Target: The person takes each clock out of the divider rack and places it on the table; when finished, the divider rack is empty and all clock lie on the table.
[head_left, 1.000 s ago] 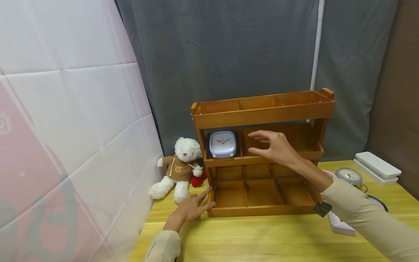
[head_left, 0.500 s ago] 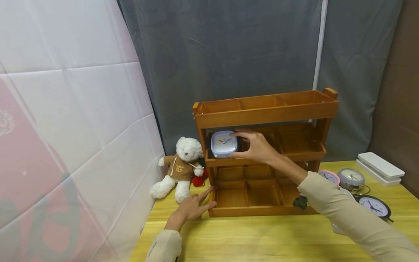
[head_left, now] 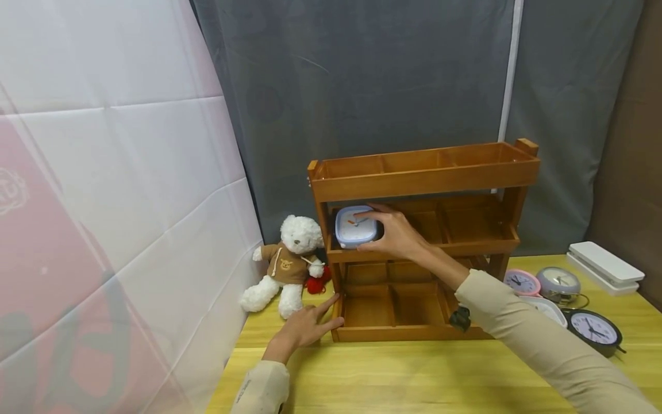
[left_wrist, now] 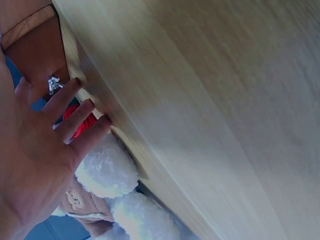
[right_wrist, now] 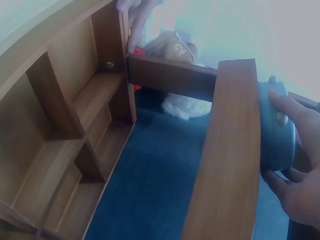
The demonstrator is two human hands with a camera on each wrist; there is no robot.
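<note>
A light blue alarm clock [head_left: 353, 234] with a white face sits in the left compartment of the middle tier of a brown wooden shelf [head_left: 424, 183]. My right hand [head_left: 394, 236] holds it from the right, fingers at its top and thumb low at the front. In the right wrist view, this hand [right_wrist: 306, 192] has its fingers around the blue clock body [right_wrist: 276, 137], behind the tier's front board. Down at the left, my left hand [head_left: 302, 328] touches the shelf's lower side with straight, spread fingers. The left wrist view shows those fingers [left_wrist: 90, 135] close to the tabletop.
A white teddy bear [head_left: 284, 265] in a brown hoodie sits left of the shelf, near a red object [head_left: 316, 283]. On the right stand a pink clock [head_left: 521, 282], a grey clock [head_left: 558, 283], a black clock [head_left: 593, 330] and a white block-shaped object [head_left: 605, 265].
My right hand has moved left from the middle of the shelf and taken hold of the blue alarm clock. The left hand stays at the shelf's lower left side.
</note>
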